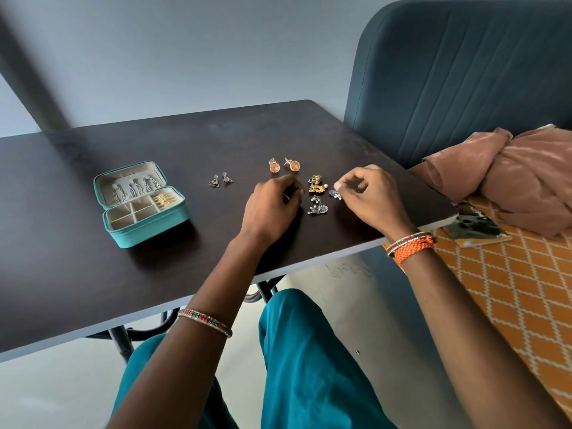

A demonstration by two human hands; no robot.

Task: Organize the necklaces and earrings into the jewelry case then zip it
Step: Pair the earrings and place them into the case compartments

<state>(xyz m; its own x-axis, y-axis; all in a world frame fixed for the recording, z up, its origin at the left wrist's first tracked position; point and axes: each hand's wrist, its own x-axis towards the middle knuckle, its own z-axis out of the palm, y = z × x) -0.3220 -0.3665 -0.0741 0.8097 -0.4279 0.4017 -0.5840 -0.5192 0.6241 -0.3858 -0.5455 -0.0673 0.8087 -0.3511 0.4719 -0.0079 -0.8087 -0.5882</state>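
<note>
Currently teal jewelry case (145,224) lies open, chains maybe hung inside lid.

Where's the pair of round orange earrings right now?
In the head view, the round orange earrings lie on the dark table, beyond both hands, right of the silver triangle earrings and just behind the gold brooch-like piece.

Soft, even daylight fills the scene, moderately bright, with a cool grey cast on the wall. The dark table (93,274) shows a faint pale sheen near its far edge and no harsh glare. Shadows are soft and diffuse, pooling beside the jewelry case (145,209). Wide-angle distortion bends straight lines toward the edges. The centre is reasonably sharp; small details look slightly smeared.
</note>
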